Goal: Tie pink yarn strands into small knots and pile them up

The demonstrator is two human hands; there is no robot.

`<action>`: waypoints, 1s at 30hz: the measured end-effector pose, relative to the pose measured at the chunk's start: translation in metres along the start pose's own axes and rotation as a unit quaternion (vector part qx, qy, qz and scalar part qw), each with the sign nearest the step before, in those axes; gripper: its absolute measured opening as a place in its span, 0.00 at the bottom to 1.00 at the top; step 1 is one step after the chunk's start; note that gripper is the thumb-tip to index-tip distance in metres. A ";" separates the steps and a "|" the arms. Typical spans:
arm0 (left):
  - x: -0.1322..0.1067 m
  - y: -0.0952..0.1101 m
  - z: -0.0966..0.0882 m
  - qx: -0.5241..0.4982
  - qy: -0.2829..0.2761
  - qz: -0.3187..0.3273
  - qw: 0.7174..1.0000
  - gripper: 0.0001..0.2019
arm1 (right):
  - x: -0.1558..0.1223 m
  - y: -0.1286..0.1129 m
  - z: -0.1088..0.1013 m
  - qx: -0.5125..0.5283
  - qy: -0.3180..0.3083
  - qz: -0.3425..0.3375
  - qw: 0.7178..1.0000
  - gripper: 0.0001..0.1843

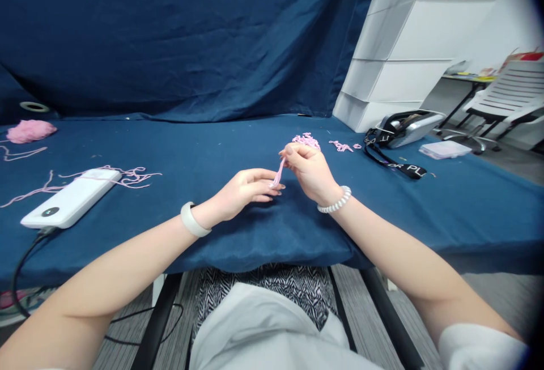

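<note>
A small bundle of pink yarn strands (278, 173) is pinched at its top between the thumb and fingers of my right hand (306, 170). From there the strands slant down to the fingertips of my left hand (246, 191). That hand has its fingers stretched out and slightly apart, with the lower end of the yarn lying against them. Just behind my right hand is a pile of short pink yarn pieces (306, 140), partly hidden by it. A few more pink pieces (341, 146) lie to its right.
On the left, a white power bank (74, 197) with a black cable (25, 256) has loose pink strands (131, 176) across it. A pink yarn ball (30, 131) sits farther back. To the right are a silver case (414, 129), a black strap (395, 167) and a clear plastic box (445, 149).
</note>
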State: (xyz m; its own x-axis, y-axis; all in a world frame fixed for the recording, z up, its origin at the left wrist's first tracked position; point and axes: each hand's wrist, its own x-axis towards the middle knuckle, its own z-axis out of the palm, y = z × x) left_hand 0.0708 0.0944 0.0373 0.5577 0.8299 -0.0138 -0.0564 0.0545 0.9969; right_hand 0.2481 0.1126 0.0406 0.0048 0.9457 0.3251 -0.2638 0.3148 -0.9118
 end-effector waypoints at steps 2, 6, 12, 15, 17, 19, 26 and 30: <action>-0.001 0.002 0.001 -0.100 -0.029 -0.055 0.993 0.21 | 0.000 0.001 0.000 -0.003 -0.007 -0.002 1.000 0.22; -0.001 0.005 0.008 -0.169 0.010 -0.076 0.983 0.15 | -0.001 0.002 0.001 -0.011 -0.013 -0.002 1.000 0.21; 0.000 0.001 0.014 -0.157 0.064 -0.076 0.983 0.09 | 0.002 0.002 0.000 0.005 0.018 0.011 1.000 0.22; 0.001 -0.003 0.012 -0.102 0.080 -0.068 0.989 0.11 | 0.006 0.005 -0.003 -0.006 0.024 0.004 1.000 0.22; 0.002 -0.006 0.011 -0.052 0.085 -0.048 0.994 0.12 | 0.008 0.007 -0.005 -0.006 0.022 0.003 1.000 0.22; 0.002 -0.007 0.009 0.012 0.080 -0.012 0.997 0.11 | 0.009 0.009 -0.006 -0.004 0.017 0.004 1.000 0.22; -0.001 -0.006 -0.002 0.458 0.109 0.400 0.787 0.08 | 0.007 0.016 -0.005 -0.072 -0.019 -0.006 0.997 0.21; 0.003 -0.005 -0.001 0.511 0.069 0.436 0.738 0.08 | 0.003 0.021 -0.002 -0.091 -0.054 -0.001 0.994 0.15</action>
State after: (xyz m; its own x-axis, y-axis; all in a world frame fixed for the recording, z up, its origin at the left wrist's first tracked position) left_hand 0.0717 0.0971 0.0317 0.5849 0.3546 0.7295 0.3485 -0.9220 0.1688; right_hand 0.2444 0.1228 0.0219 -0.1006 0.9341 0.3426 -0.0842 0.3351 -0.9384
